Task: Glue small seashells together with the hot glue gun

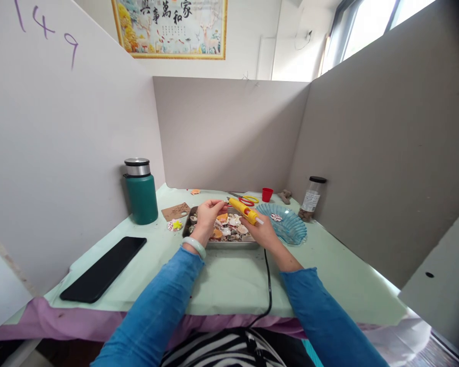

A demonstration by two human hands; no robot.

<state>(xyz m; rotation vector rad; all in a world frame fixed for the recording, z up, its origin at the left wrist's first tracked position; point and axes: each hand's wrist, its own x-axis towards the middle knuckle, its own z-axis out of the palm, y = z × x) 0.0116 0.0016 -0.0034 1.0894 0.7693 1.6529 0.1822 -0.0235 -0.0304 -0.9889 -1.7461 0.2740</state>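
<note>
From the head camera, a yellow glue gun (245, 210) with a red part is above the metal tray (229, 245) of shells (229, 228), near the middle of the tabletop (222, 285). A white stick pokes out of its back end. Its black cord (268, 285) runs to the near edge. The right hand (263, 232) is wrapped around the gun, with its tip pointing at the left hand (208, 214). That hand is raised over the tray with its fingers pinched together. What they pinch is too small to tell. A blue plate (290, 227) sits just right of the tray.

Tiny indistinct piece between fingers (217, 204) of the left hand (207, 217); shells (234, 227) in the tray (229, 245) partly behind it.
</note>
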